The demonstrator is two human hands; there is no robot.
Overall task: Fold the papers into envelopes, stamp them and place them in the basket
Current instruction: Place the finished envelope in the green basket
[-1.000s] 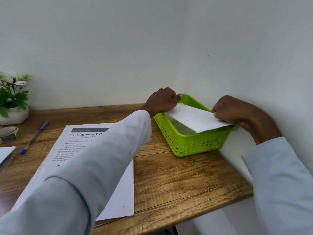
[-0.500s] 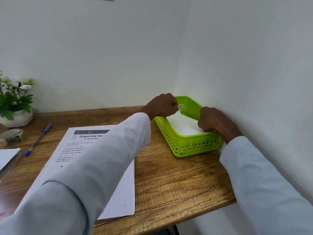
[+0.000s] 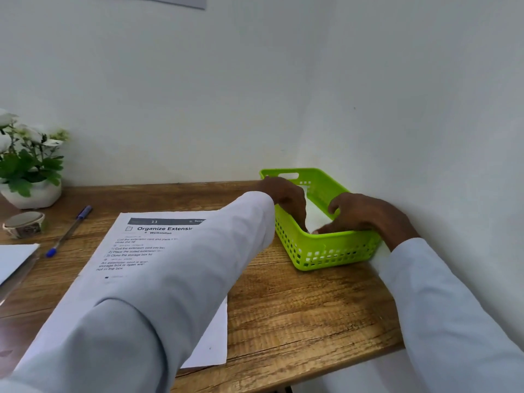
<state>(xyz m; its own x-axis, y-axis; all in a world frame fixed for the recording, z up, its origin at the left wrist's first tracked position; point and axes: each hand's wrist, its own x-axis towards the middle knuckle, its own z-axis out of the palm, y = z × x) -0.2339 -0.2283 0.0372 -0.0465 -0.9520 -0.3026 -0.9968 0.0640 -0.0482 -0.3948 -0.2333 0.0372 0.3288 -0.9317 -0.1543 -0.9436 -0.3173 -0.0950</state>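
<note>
A green plastic basket (image 3: 334, 245) stands in the table's far right corner against the wall. Inside it lies a white folded envelope (image 3: 317, 218), partly covered by both hands. My left hand (image 3: 286, 198) reaches over the basket's left rim, its fingers pointing down onto the envelope's near edge. My right hand (image 3: 360, 212) hovers over the basket's right side with loosely curled fingers, and its thumb tip touches the envelope near the front wall. No stamp is visible.
A printed sheet (image 3: 158, 239) lies under my left sleeve on the wooden table (image 3: 297, 302). Left of it are a blue pen (image 3: 68, 232), a tape roll (image 3: 24, 224), a potted plant (image 3: 31, 191) and more white paper (image 3: 14, 259). A wall runs close along the right.
The envelope, held above the basket's rim by both hands, has gone down inside the basket. Both hands followed it in and their grip has loosened.
</note>
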